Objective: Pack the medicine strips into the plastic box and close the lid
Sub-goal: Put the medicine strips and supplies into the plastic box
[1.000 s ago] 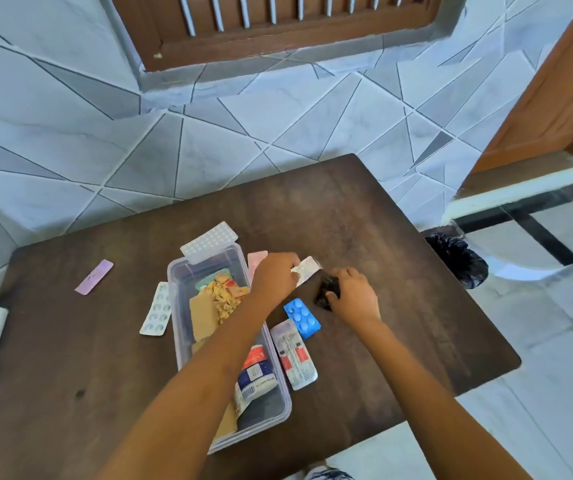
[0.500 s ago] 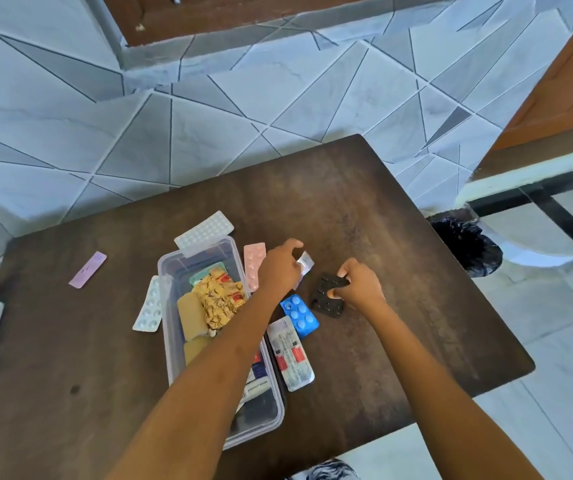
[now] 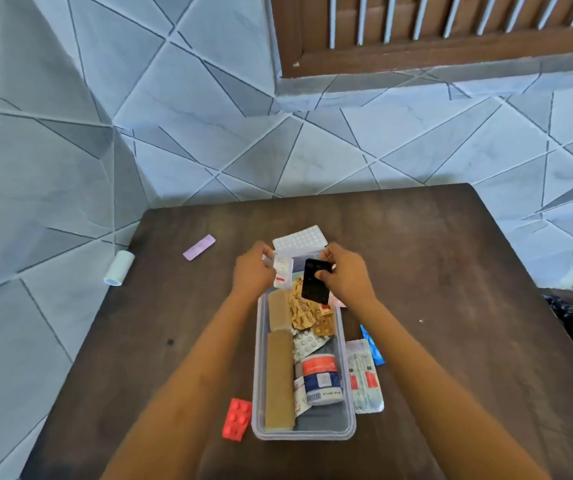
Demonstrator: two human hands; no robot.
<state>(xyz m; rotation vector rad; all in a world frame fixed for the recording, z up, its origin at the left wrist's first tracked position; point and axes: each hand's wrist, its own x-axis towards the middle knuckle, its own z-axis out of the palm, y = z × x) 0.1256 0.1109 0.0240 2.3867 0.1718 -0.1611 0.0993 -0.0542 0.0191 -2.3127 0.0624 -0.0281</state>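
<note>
The clear plastic box (image 3: pixel 347 429) stands open on the dark wooden table (image 3: pixel 451 271), holding several strips, tan packets and a small red-and-blue labelled bottle (image 3: pixel 321 379). My left hand (image 3: pixel 252 271) holds a white strip with red print (image 3: pixel 282 271) over the box's far end. My right hand (image 3: pixel 345 275) holds a black blister strip (image 3: pixel 314 287) just above the same end. A white blister strip (image 3: pixel 298 239) lies past the box. No lid is in view.
Beside the box lie a red blister strip (image 3: pixel 237 419) on the left and a white strip with red print (image 3: pixel 364 381) and a blue strip (image 3: pixel 372 346) on the right. A purple strip (image 3: pixel 199 247) and a white tape roll (image 3: pixel 119 268) sit far left. A tiled wall runs behind.
Both hands lifted their strips off the table right of the box and carried them left over the box's far end. The camera view swung right, and the red strip came into view.
</note>
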